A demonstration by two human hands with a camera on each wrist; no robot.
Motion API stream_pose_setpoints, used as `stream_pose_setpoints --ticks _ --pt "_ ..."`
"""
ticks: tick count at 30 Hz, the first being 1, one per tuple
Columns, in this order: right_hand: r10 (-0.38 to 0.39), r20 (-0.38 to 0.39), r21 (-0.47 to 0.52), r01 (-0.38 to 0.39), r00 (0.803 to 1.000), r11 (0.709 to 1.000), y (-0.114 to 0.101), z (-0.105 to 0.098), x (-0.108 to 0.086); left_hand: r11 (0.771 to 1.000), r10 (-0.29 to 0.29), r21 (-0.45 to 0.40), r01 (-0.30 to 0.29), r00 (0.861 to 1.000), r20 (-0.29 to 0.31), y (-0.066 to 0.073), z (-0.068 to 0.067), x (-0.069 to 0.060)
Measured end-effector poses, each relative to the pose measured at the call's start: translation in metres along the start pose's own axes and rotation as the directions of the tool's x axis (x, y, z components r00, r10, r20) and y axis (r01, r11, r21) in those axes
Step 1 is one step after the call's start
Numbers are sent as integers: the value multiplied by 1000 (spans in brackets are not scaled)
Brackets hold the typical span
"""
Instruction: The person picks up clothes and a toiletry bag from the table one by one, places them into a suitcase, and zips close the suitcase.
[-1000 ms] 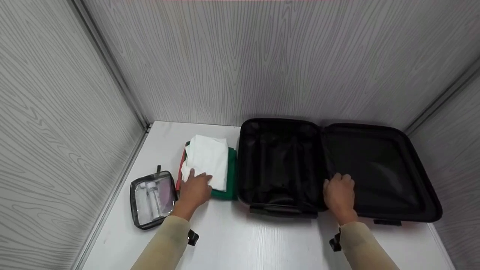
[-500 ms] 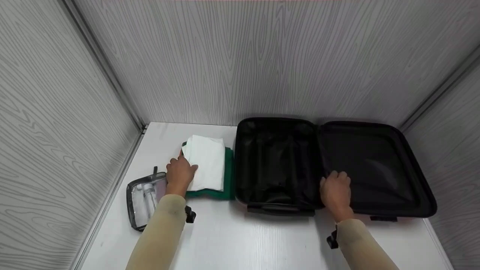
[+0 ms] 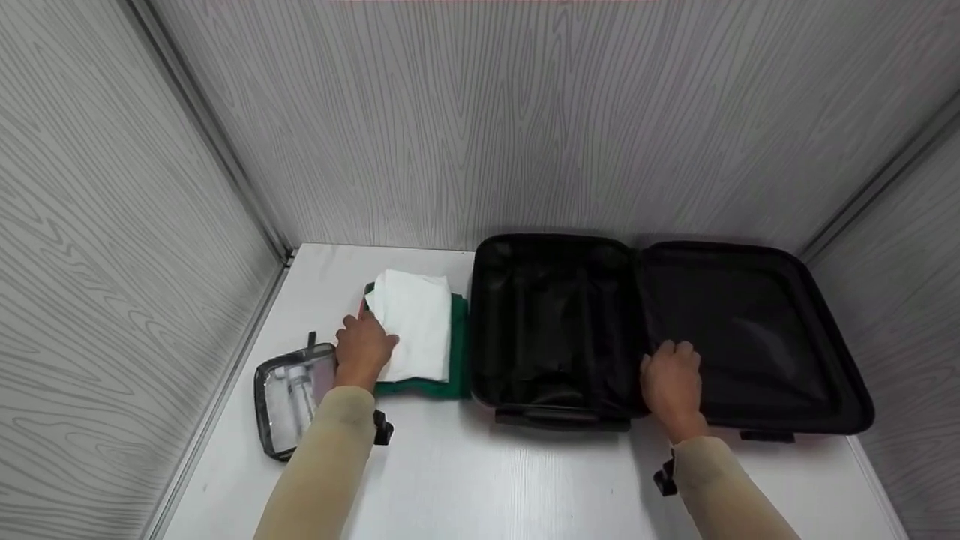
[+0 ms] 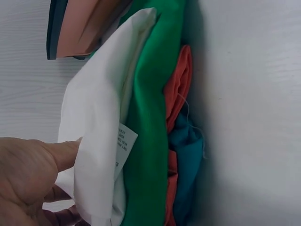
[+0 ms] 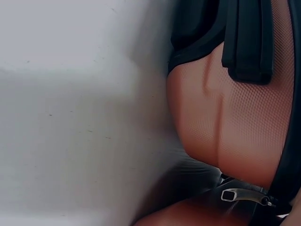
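Observation:
My left hand [image 3: 364,349] grips the left side of a folded white garment [image 3: 415,322], thumb on top and fingers curled over the edge. The left wrist view shows a printed care label [image 4: 124,143] on it. Beneath lie a green cloth [image 4: 153,99], a red cloth [image 4: 178,87] and a teal cloth [image 4: 188,150], stacked. My right hand [image 3: 671,386] holds the near edge of the open black-lined suitcase [image 3: 551,322] around its middle, where the halves meet. Only a sliver of that hand shows in the right wrist view, beside a metal zipper pull [image 5: 244,194].
A clear pouch with black trim [image 3: 289,397] lies left of the stack, partly behind the left forearm; bottles show inside. The suitcase spreads right of the stack, its handle [image 3: 562,420] facing me. Wood-grain walls [image 3: 480,112] enclose the white table [image 3: 510,480].
My left hand has moved from the garment's near part to its left edge, fingers now over that side. The right hand stays at the suitcase. The head view has shifted slightly.

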State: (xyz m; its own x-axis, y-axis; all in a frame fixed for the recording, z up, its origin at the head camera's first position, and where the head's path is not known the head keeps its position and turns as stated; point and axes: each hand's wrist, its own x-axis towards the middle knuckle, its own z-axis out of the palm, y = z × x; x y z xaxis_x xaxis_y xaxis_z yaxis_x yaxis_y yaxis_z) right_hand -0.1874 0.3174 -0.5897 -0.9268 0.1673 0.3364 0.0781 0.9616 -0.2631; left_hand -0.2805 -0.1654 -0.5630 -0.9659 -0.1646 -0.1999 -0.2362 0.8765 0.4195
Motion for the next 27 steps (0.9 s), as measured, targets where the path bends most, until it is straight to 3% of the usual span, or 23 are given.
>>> stream_pose_setpoints --ticks 8,12,16,19,22,24,26,27 --pt "-2 19 29 2 1000 1000 -4 2 2 1000 3 10 -3 1000 2 2 -3 4" --pt "-12 -22 24 12 1000 1000 -2 3 1 999 49 14 -48 999 -25 8 -3 4" --pt "-38 -52 22 39 998 999 -1 4 0 992 80 -95 -84 996 -43 14 -9 3" --pt "-32 -54 31 34 998 999 -3 5 -1 954 62 -294 -57 998 8 18 -19 3" --pt "-18 -48 42 20 999 999 -5 5 -1 872 44 -490 10 994 98 18 -28 3" --pt "-10 -43 47 12 999 999 -6 5 -1 835 36 -548 46 990 139 15 -31 3" --pt "-4 -35 51 5 999 999 -6 5 -1 844 31 -534 54 988 149 12 -31 3" --pt "-2 -29 51 4 1000 999 -6 5 -1 863 29 -503 47 990 141 11 -31 3"
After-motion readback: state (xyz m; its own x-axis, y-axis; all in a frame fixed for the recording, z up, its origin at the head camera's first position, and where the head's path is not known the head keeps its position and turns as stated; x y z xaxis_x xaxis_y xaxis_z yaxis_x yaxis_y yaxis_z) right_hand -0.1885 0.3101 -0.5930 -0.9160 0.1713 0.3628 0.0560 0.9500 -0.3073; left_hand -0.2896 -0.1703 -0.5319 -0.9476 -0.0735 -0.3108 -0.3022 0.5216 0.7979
